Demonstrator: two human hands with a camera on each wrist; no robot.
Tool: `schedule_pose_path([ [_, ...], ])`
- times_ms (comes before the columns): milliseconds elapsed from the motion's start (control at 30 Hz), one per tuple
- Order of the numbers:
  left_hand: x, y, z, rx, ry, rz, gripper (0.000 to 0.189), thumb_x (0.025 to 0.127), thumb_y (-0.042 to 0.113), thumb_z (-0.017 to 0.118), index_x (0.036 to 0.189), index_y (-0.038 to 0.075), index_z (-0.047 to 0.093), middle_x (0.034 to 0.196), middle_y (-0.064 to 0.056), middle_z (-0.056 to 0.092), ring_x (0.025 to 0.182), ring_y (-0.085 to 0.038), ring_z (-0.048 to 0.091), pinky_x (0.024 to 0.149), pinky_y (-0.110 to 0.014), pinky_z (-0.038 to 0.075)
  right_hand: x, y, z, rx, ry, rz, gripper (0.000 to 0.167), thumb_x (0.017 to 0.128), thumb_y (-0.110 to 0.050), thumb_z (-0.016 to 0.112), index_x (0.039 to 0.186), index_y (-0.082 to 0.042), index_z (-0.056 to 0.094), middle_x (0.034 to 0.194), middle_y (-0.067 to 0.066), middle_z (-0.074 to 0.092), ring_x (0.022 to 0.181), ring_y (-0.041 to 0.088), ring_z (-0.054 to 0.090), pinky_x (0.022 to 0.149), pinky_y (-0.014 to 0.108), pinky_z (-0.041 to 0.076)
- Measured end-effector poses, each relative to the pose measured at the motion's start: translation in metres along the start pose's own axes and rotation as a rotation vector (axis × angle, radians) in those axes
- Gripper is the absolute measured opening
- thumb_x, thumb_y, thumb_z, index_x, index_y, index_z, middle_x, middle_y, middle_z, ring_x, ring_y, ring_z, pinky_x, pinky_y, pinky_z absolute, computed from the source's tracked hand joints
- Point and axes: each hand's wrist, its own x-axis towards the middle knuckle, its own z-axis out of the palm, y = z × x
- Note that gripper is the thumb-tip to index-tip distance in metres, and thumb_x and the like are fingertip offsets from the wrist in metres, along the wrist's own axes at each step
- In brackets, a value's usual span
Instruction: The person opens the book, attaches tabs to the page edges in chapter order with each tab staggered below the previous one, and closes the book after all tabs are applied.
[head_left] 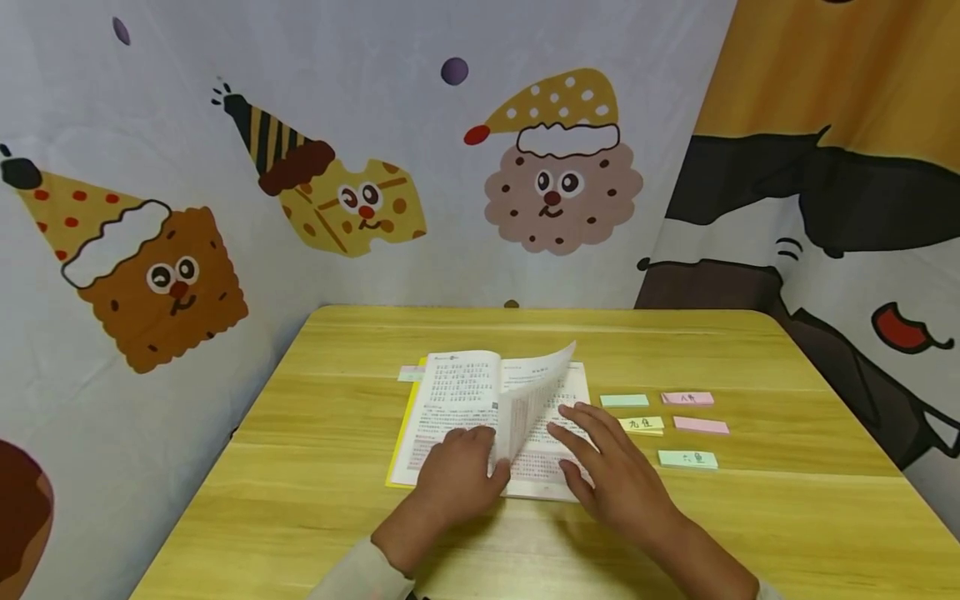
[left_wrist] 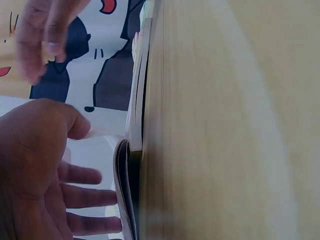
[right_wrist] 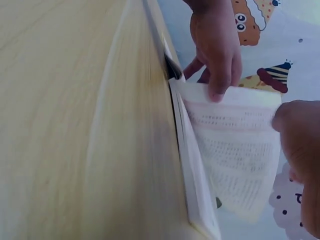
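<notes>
An open book with printed pages and a yellow cover edge lies on the table. One leaf stands lifted from the right side, curving up toward its far corner. My left hand rests on the lower left page near the spine, fingers extended and the thumb against the leaf's lower edge. Over the right page hovers my right hand, its fingers spread and loosely bent, beside the leaf's free edge. In the left wrist view the left fingers reach straight to the page.
Right of the book lie several paper slips: green, pink, yellow, another pink and a lower green one, some handwritten. A pale tab sticks out at the book's left edge. Printed cloth hangs behind the wooden table.
</notes>
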Motion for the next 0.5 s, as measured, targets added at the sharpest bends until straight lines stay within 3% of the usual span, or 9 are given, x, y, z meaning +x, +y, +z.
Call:
schedule_pose_path([
  [100,0.002,0.001,-0.001,-0.03,0.022,-0.036,0.058,0.1,0.048,0.059,0.13,-0.001,0.063,0.104,-0.013,0.072,0.093,-0.031,0.07,0.07,-0.046,0.056,-0.006,0.002,0.001,-0.011,-0.079,0.022,0.028,0.1,-0.03,0.067,0.121,-0.012,0.071,0.137,0.01,0.059,0.129,0.034,0.052,0.111,0.038,0.038],
  [200,0.003,0.002,-0.004,-0.059,0.046,-0.077,0.071,0.099,0.051,0.061,0.139,-0.007,0.053,0.1,-0.018,0.072,0.086,-0.032,0.071,0.063,-0.044,0.056,-0.012,0.004,0.002,-0.031,-0.214,0.077,0.03,0.087,-0.026,0.082,0.113,-0.013,0.074,0.129,0.007,0.063,0.123,0.028,0.056,0.102,0.044,0.047],
  [333,0.002,0.002,-0.006,-0.082,0.114,-0.131,0.089,0.096,0.044,0.069,0.155,-0.008,0.027,0.107,-0.023,0.07,0.084,-0.032,0.071,0.058,-0.041,0.055,-0.02,0.005,0.005,-0.023,-0.389,0.169,0.034,0.087,-0.03,0.082,0.115,-0.011,0.073,0.128,0.006,0.065,0.122,0.024,0.058,0.102,0.043,0.048],
  [500,0.0,0.001,-0.004,-0.08,0.261,-0.126,0.109,0.086,0.024,0.079,0.162,0.002,0.005,0.135,-0.029,0.052,0.102,-0.038,0.065,0.061,-0.043,0.056,-0.023,0.005,0.006,0.003,-0.486,0.226,0.038,0.09,-0.029,0.079,0.12,-0.007,0.071,0.126,0.006,0.066,0.119,0.023,0.059,0.102,0.043,0.049],
])
